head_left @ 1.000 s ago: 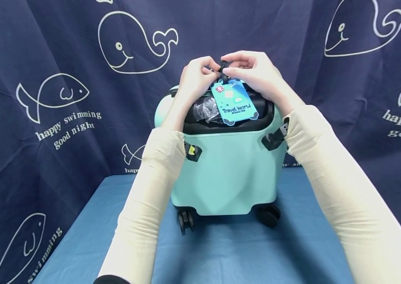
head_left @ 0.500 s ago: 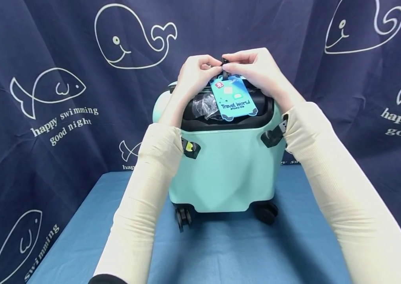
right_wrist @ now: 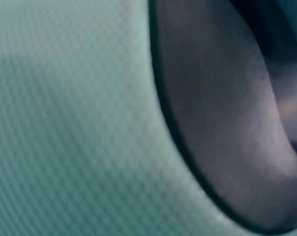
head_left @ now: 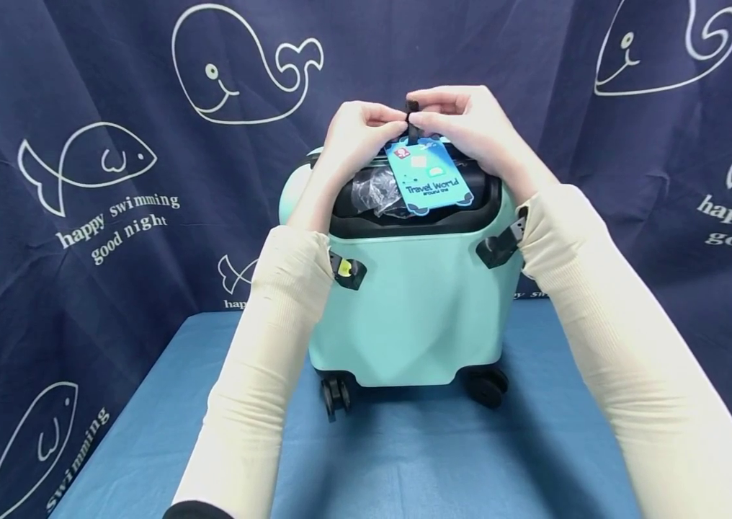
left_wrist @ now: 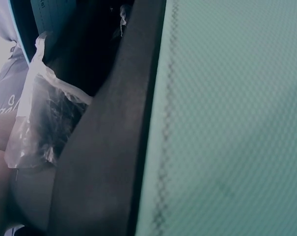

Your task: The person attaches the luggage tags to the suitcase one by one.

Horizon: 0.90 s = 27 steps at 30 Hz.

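Note:
In the head view a mint green suitcase [head_left: 411, 310] stands on its wheels, its black recessed top facing me. A blue luggage tag [head_left: 434, 184] printed "Travel World" hangs over that recess by a black strap [head_left: 413, 135]. My left hand [head_left: 359, 133] pinches the strap from the left between thumb and fingertips. From the right, thumb and index finger of my right hand [head_left: 472, 122] pinch the same strap, and its dark end shows above them. Clear plastic wrap [left_wrist: 50, 118] covers part of the black handle. The right wrist view holds only the ribbed green shell [right_wrist: 79, 128] and black recess [right_wrist: 212, 118].
A blue cloth [head_left: 398, 461] covers the table under the suitcase. Behind it hangs a navy curtain [head_left: 366, 43] with white whale and fish drawings. Black wrist mounts [head_left: 349, 274] sit at both cuffs, close to the suitcase front.
The whole scene sits slightly higher in the head view. More of the strap's end shows above my right fingers. Both hands stay at the strap, and the tag has swung slightly.

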### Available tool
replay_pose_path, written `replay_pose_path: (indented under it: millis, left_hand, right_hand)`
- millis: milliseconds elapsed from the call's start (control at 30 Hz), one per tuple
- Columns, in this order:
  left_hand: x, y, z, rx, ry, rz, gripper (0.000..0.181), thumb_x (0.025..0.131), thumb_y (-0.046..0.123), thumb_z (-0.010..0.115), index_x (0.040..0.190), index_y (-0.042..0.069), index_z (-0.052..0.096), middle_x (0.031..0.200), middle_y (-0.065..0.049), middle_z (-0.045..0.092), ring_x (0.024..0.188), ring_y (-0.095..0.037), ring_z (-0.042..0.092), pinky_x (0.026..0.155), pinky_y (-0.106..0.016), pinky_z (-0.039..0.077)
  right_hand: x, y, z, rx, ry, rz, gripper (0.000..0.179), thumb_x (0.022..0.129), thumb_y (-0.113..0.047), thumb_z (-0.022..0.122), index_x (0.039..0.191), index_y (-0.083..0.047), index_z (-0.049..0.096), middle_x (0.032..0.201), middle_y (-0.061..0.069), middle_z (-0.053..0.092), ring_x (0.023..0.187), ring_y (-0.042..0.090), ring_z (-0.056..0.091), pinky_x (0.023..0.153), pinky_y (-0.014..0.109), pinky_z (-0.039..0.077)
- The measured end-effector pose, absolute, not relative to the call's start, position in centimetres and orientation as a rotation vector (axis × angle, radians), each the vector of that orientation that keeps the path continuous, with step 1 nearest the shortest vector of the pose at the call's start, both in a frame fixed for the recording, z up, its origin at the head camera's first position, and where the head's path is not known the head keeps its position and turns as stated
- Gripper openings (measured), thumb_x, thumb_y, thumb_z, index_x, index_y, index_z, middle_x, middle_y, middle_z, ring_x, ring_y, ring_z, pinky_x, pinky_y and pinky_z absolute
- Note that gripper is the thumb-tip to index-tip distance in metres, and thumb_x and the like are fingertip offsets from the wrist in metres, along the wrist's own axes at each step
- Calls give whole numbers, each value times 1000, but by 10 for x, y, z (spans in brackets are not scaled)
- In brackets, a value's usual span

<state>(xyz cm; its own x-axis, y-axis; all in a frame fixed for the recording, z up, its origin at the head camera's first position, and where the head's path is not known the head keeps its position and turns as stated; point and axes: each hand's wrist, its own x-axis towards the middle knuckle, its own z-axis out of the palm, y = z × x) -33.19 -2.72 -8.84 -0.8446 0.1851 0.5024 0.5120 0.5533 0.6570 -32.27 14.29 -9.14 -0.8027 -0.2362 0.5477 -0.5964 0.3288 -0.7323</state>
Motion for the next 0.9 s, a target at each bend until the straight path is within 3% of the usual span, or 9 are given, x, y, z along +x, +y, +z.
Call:
replay_pose_path:
  millis: [133,400,900]
  left_hand:
    - [-331,-28,-88,-566,-2402,-1241,16,81,24,61,93,19,69,88,6,68,81,-2,59,75,-16,41]
    - [-332,-28,-90,-564,-2397,-1255,16,80,24,62,93,18,70,90,5,68,83,-2,60,74,-16,41]
    - [-332,-27,-89,-525,-2413,-1216,16,81,25,60,92,19,70,89,6,68,82,-1,59,75,-16,41]
  right_hand:
    - [-325,143,-92,766,-2226,1451,38,79,-19,64,116,-12,56,76,-5,61,71,10,53,65,20,39]
    - [-324,143,-92,746,-2219,1527,39,78,-22,66,114,-9,59,85,-7,64,74,8,57,67,17,43]
    - [-323,144,-92,747,-2230,1544,38,74,-21,69,108,-7,63,86,-9,65,75,6,56,65,16,42]
